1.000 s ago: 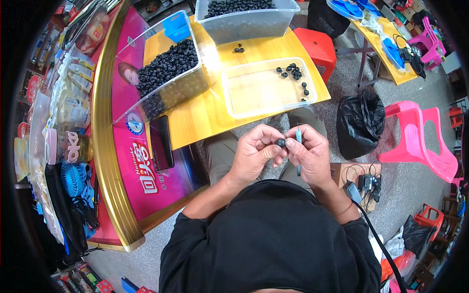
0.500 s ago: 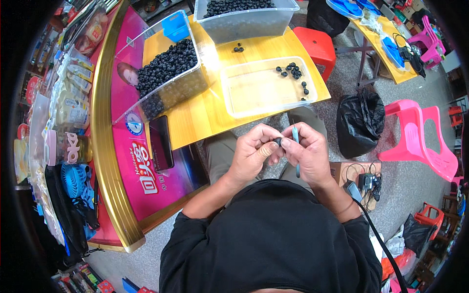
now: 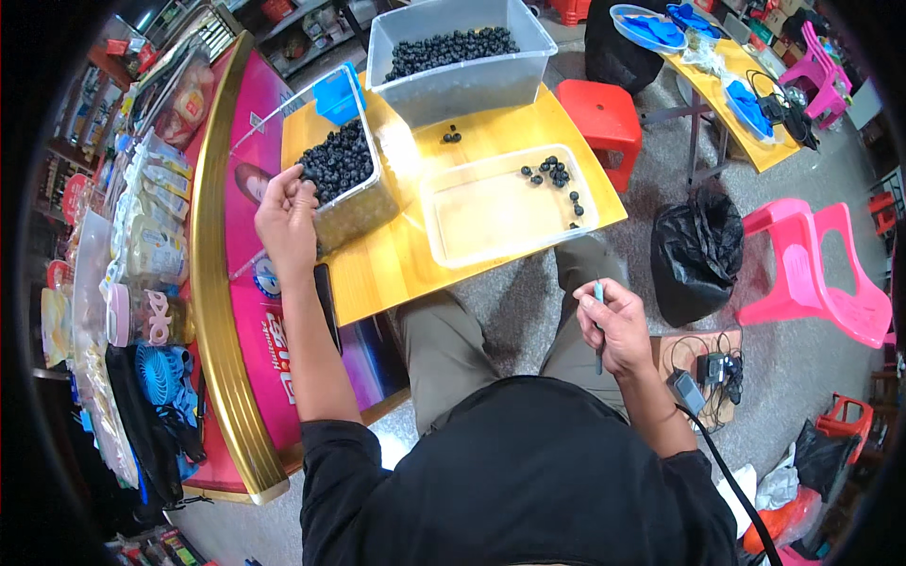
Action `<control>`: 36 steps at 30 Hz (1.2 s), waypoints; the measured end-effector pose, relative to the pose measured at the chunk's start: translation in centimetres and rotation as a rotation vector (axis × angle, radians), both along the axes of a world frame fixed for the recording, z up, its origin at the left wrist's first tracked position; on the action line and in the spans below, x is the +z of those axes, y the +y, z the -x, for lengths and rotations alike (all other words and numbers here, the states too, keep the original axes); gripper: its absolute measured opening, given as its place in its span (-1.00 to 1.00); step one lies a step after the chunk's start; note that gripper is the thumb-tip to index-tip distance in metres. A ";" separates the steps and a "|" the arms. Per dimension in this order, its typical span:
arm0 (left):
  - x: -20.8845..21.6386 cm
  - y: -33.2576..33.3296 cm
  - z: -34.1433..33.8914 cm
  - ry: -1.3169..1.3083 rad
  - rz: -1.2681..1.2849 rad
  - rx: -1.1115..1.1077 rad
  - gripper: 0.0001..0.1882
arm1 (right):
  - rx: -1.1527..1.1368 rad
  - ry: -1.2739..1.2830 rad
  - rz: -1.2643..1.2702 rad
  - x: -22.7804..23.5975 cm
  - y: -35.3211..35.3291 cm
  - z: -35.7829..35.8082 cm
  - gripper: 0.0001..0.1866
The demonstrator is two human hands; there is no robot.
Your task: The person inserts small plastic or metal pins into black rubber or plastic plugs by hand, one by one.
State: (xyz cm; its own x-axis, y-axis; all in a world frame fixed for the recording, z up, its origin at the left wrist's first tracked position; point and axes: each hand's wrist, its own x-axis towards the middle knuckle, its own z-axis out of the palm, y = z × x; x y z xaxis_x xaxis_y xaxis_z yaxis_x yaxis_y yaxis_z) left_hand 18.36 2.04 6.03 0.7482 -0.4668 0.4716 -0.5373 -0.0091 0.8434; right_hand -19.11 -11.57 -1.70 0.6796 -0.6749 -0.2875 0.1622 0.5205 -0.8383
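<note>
My left hand (image 3: 287, 224) reaches to the clear plastic bin (image 3: 363, 219) on the left of the table. Its fingers are curled together at the near left edge of the small black round pieces (image 3: 342, 158) heaped there; what lies between the fingertips is hidden. In front of my right thigh, my right hand (image 3: 621, 330) grips a slim light-blue pen-like tool (image 3: 598, 321), held upright with a thin tip at its top. A shallow clear tray (image 3: 477, 222) sits near the table's front edge, with several black pieces at its right end.
A larger translucent bin (image 3: 458, 90) of black pieces stands at the back of the yellow table (image 3: 377, 274). A few loose pieces (image 3: 451, 136) lie before it. A red stool (image 3: 599, 118), black bag (image 3: 696, 255) and pink chair (image 3: 793, 264) stand to the right; a gold-edged pink counter (image 3: 222, 330) borders the left.
My hands were together in front of me, fingering a small black piece. The left has moved away to the left bin; the right has moved slightly right and down, still gripping the tool.
</note>
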 end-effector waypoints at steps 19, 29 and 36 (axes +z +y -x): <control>-10.5 -20.0 14.0 -0.804 -0.568 -0.592 -0.59 | -0.109 0.046 0.007 0.0 -1.7 0.0 -0.90; -11.2 -16.4 10.9 -0.715 -0.567 -0.701 -0.64 | -0.108 0.039 -0.014 -0.5 -2.0 0.2 -0.91; -9.1 -13.7 8.5 -0.260 -0.470 -0.521 -0.72 | -0.088 0.038 -0.026 -0.7 -1.6 -0.2 -0.90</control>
State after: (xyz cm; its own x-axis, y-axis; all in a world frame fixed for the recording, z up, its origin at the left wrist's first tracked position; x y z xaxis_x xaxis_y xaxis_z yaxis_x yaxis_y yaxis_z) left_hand 9.90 -11.63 -3.08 0.2665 -0.9262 0.2666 -0.7520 -0.0267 0.6587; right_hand -18.95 -13.21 -2.44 0.6061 -0.7235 -0.3305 0.1767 0.5276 -0.8309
